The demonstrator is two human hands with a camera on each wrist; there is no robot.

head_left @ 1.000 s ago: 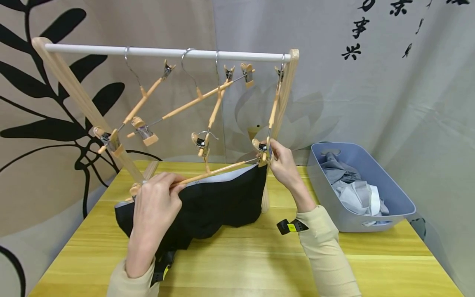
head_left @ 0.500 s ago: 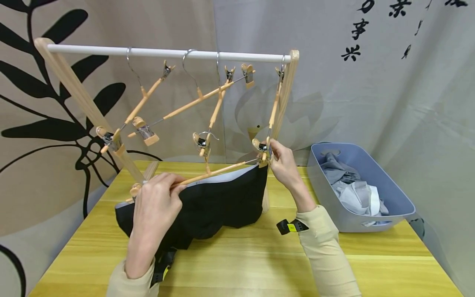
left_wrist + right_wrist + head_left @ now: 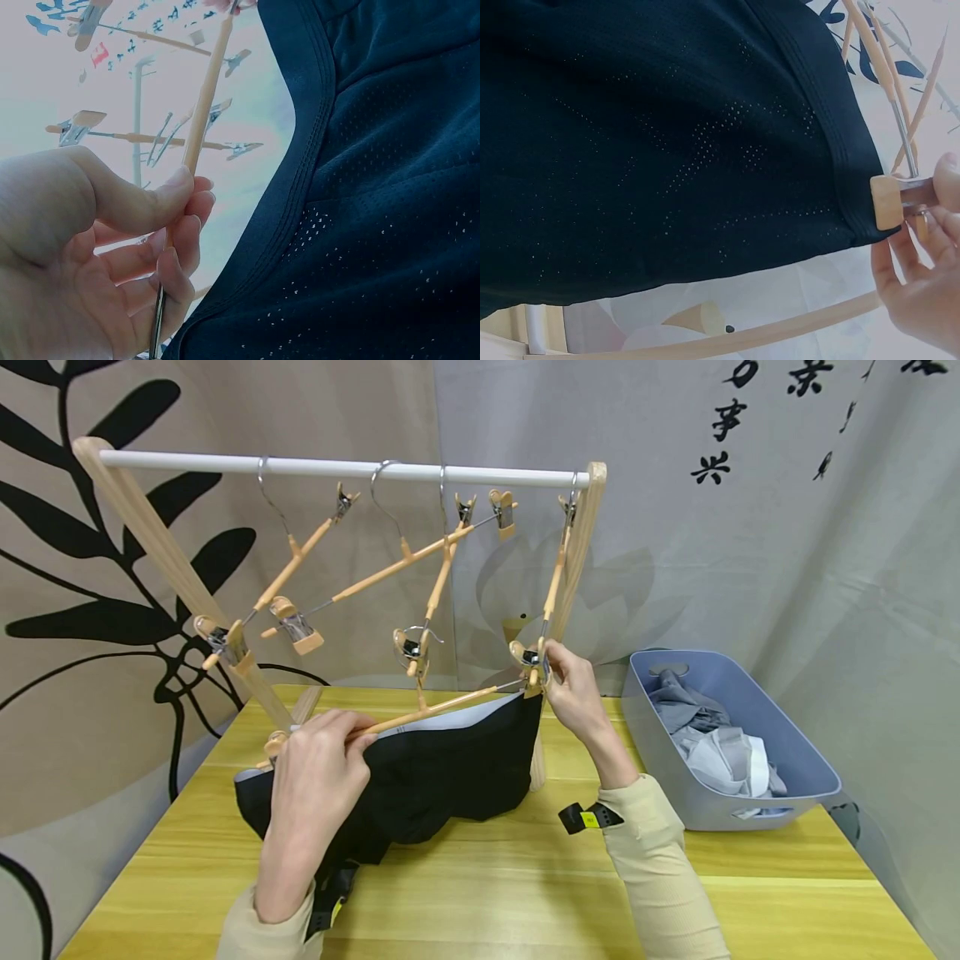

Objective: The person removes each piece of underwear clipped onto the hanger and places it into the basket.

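A wooden clip hanger (image 3: 450, 703) is held low in front of the rack, tilted with its right end higher. My left hand (image 3: 318, 777) grips its bar near the left end; the left wrist view shows thumb and fingers round the bar (image 3: 199, 127). My right hand (image 3: 576, 689) pinches the hanger's right clip (image 3: 532, 668). That clip bites the waistband corner of a black perforated garment (image 3: 457, 768), apparently underpants, as the clip pad (image 3: 886, 202) in the right wrist view shows. The garment hangs below the bar, its pale inside showing. My left hand partly hides the left clip (image 3: 276, 743).
Several clip hangers (image 3: 405, 556) hang from the white rail (image 3: 330, 466) of a wooden rack (image 3: 153, 531) close above my hands. To the right on the wooden table (image 3: 480, 893) stands a blue-grey basket (image 3: 795, 747) with grey clothes (image 3: 720, 743) in it.
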